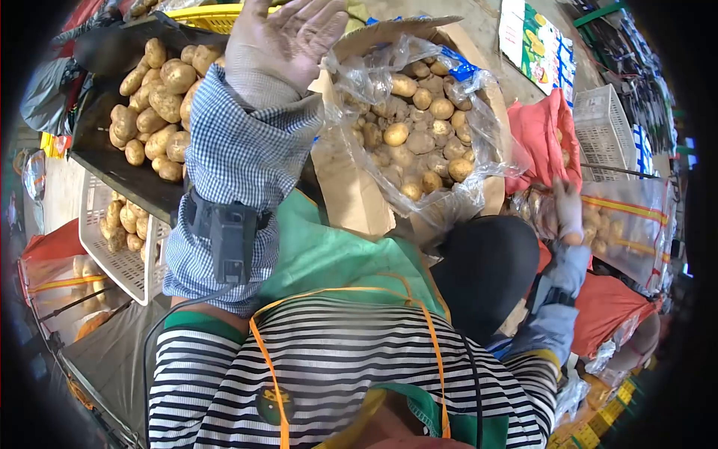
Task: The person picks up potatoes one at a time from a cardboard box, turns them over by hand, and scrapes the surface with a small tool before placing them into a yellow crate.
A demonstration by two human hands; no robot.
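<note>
The person's L hand (280, 41), gloved, is raised w/ palm wide open and fingers spread, holding nothing, just at the near-left rim of the cardboard box (351, 194). The box has a clear plastic liner (479, 112) and looks approx. full of small potatoes (419, 112), so the filling seems mostly done. Left of the box, a black tray (97, 150) carries a heap of bigger potatoes (157, 97), and below that tray a white crate (123, 266) holds more, so there is prob. plenty left to go through. The R hand (570, 213), also gloved, is right of the box and below it, at the top of a clear sack (621, 217) w/ potatoes inside. It touches the sack, but whether it grips the sack's edge, a potato or nothing can't be told. Red sacks (535, 131) lie just right of the box. Judged overall: box near topped up, tray and crate not emptied yet.
</note>
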